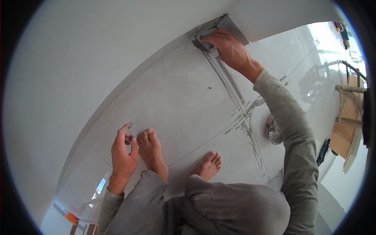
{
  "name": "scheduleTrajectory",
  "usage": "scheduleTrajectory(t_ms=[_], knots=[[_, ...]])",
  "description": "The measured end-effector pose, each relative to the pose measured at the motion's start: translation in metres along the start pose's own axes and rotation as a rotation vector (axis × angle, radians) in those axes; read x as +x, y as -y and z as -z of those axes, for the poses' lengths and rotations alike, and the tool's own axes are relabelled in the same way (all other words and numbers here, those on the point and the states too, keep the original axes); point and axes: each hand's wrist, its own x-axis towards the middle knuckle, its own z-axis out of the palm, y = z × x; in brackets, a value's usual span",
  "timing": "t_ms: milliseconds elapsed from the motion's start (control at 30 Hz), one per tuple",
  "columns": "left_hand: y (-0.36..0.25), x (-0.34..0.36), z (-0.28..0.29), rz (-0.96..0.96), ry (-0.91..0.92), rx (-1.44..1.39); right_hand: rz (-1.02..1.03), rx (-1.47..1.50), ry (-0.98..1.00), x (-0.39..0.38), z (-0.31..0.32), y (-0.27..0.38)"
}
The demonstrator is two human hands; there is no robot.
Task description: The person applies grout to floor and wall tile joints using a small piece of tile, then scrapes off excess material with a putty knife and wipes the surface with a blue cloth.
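Observation:
My right hand (231, 49) reaches to the far wall corner, palm down, with its fingers closed and pressed low against the floor. Whatever they hold is hidden beneath them. Dark grey paste (201, 46) is smeared around the fingertips, along the tile joint (225, 76) and up onto the grey skirting tile (233, 27). My left hand (124, 154) hovers beside my left foot (152, 150), fingers loosely bent and apart, with grey paste on a fingertip and nothing visibly held. A container of grey paste (275, 131) stands by my right forearm, which partly covers it.
Glossy light grey floor tiles (180, 98) carry dark streaks where joints cross. A white wall (78, 58) curves along the left. My right foot (209, 164) rests on the floor. Wooden furniture (346, 117) and a dark cloth (323, 152) are at the right.

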Motion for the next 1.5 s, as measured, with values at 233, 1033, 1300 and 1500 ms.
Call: scheduleTrajectory(t_ms=[233,1033,1300,1500], knots=[[-0.004,0.011,-0.006,0.006,0.031,0.009,0.201,-0.121,0.114,-0.003,-0.019,-0.022],[-0.018,0.031,-0.016,-0.042,0.063,-0.017,0.0,-0.172,0.424,-0.117,0.029,0.024],[-0.019,0.038,-0.016,-0.038,0.095,0.029,0.106,0.032,-0.118,0.004,-0.014,-0.008],[-0.029,0.044,-0.027,-0.01,0.127,0.038,0.128,-0.055,0.094,-0.001,-0.01,-0.025]])
